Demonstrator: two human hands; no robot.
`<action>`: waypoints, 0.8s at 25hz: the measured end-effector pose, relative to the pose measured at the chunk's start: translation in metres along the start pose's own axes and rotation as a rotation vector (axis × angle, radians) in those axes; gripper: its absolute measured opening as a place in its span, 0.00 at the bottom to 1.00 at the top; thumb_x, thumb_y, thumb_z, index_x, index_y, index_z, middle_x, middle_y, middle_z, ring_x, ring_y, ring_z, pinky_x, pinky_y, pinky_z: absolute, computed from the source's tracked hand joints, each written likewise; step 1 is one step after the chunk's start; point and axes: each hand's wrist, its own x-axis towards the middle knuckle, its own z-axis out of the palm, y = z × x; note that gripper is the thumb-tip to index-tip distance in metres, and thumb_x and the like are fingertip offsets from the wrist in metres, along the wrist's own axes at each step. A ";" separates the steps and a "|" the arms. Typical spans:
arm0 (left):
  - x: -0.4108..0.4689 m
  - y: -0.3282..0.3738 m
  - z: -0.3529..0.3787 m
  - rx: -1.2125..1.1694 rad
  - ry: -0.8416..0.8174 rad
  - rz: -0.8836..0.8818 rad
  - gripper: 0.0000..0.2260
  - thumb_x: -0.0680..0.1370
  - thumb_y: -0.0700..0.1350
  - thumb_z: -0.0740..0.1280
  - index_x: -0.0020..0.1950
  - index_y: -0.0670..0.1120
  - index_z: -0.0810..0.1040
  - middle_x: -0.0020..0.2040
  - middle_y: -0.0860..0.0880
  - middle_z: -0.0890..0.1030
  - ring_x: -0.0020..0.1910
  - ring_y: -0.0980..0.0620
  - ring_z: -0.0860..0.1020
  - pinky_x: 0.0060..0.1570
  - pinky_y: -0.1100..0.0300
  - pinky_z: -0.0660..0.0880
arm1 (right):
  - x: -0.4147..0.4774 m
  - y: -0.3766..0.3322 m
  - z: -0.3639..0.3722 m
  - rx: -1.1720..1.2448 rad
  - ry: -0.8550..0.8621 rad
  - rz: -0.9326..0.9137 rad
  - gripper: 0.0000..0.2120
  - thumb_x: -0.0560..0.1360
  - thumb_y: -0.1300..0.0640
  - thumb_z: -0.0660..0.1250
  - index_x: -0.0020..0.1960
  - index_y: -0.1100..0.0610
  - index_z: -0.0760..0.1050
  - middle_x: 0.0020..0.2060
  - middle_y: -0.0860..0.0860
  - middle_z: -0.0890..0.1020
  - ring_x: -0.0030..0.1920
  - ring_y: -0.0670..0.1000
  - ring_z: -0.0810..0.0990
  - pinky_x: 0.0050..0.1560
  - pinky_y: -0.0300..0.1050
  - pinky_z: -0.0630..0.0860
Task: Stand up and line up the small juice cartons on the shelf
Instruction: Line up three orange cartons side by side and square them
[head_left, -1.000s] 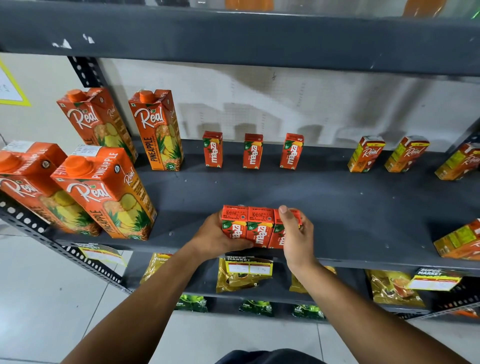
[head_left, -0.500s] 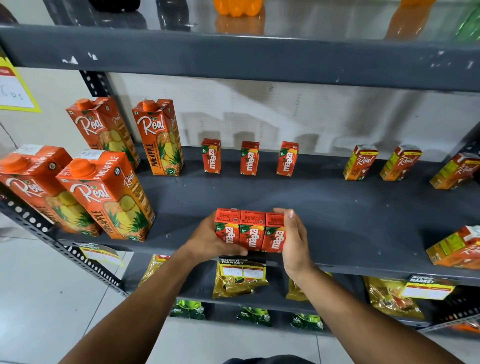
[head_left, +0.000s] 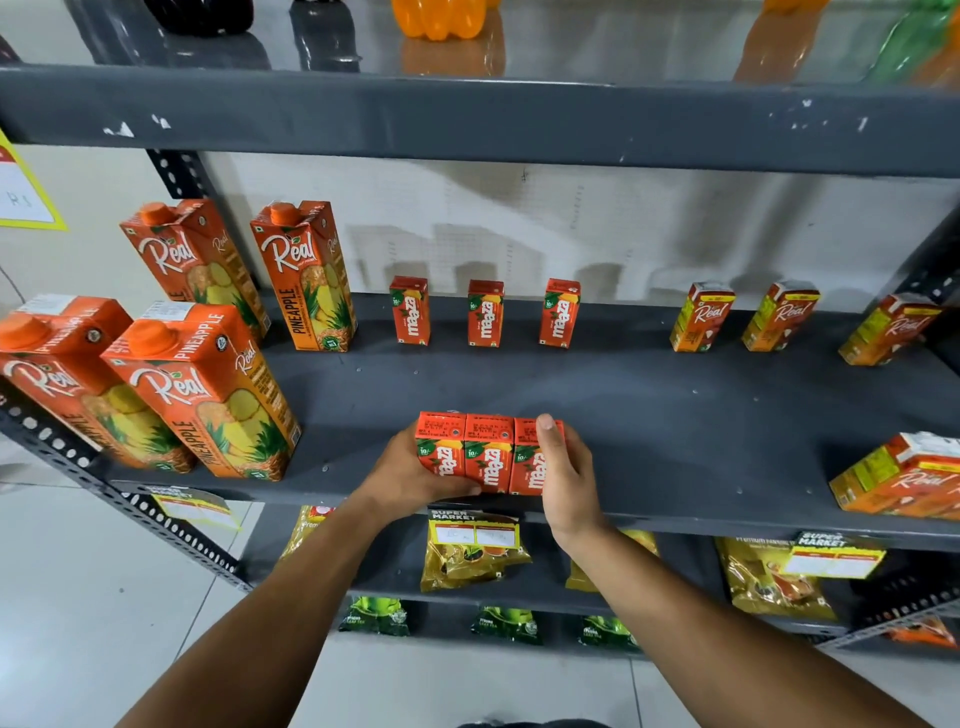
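Head view: three small red cartons (head_left: 488, 457) lettered "maaza" stand upright, side by side and touching, at the front edge of the grey shelf (head_left: 675, 431). Three more "maaza" cartons (head_left: 485, 314) stand spaced apart along the rear wall. Tall orange cartons (head_left: 208, 389) at the left read "Real" and "PINEAPPLE". Smaller "Real" cartons (head_left: 701, 318) stand at the rear right. Price tags (head_left: 475, 530) below the shelf edge read "SUPER MARKET".

The left hand (head_left: 410, 467) cups the left end of the front group, fingers curled closed against the outer carton and under its lower front. The right hand (head_left: 563, 473) presses flat against the right end, fingers extended upward, one fingertip at the top edge of the right carton. Both forearms reach in from below.

Compared with the frame half a second earlier, the group remains clamped between both hands at nearly the same spot on the shelf, and the three tops sit in a more even line.
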 end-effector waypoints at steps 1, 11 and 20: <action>0.001 -0.003 0.000 0.001 -0.005 0.002 0.32 0.55 0.48 0.84 0.57 0.48 0.78 0.49 0.50 0.86 0.49 0.54 0.83 0.54 0.47 0.79 | 0.000 0.000 0.001 -0.001 0.015 -0.002 0.18 0.74 0.44 0.60 0.47 0.59 0.75 0.41 0.52 0.84 0.43 0.49 0.85 0.38 0.39 0.79; -0.004 -0.002 -0.006 -0.095 -0.042 0.062 0.42 0.56 0.50 0.84 0.66 0.53 0.68 0.57 0.49 0.80 0.55 0.53 0.81 0.54 0.51 0.79 | -0.006 -0.003 -0.003 -0.056 0.118 -0.043 0.31 0.69 0.31 0.58 0.59 0.53 0.73 0.49 0.51 0.81 0.48 0.45 0.83 0.45 0.38 0.79; -0.064 0.049 -0.014 -0.226 0.306 0.209 0.22 0.81 0.50 0.58 0.75 0.45 0.62 0.73 0.46 0.68 0.70 0.55 0.66 0.55 0.80 0.64 | -0.070 -0.072 -0.044 -0.088 0.162 -0.291 0.24 0.69 0.35 0.60 0.58 0.49 0.73 0.58 0.53 0.79 0.59 0.48 0.79 0.54 0.32 0.72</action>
